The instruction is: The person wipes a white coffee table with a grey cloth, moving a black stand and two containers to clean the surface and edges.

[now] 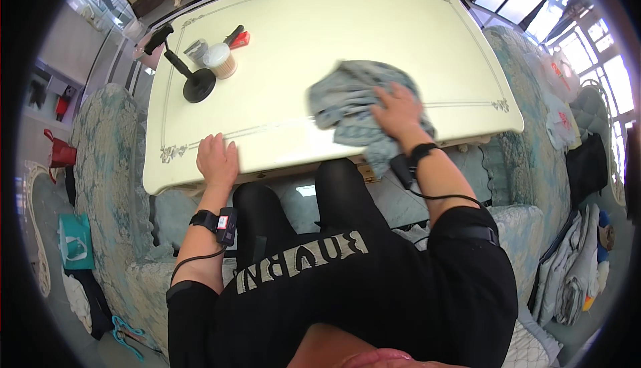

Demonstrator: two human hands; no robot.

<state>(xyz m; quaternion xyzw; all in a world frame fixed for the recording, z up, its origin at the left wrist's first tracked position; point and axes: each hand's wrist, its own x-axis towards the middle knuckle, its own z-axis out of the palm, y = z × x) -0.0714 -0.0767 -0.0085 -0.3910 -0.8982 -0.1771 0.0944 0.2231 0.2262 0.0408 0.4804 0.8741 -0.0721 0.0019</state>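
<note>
right hand [398,111]: fingers spread flat, pressed on a crumpled grey cloth [357,104] at the cream bench [300,41] near edge, nothing gripped. left hand [217,159]: laid open on the bench rim, apparently as a brace. black stand [197,84] and round container [220,59] are kept well apart, far left.
</note>
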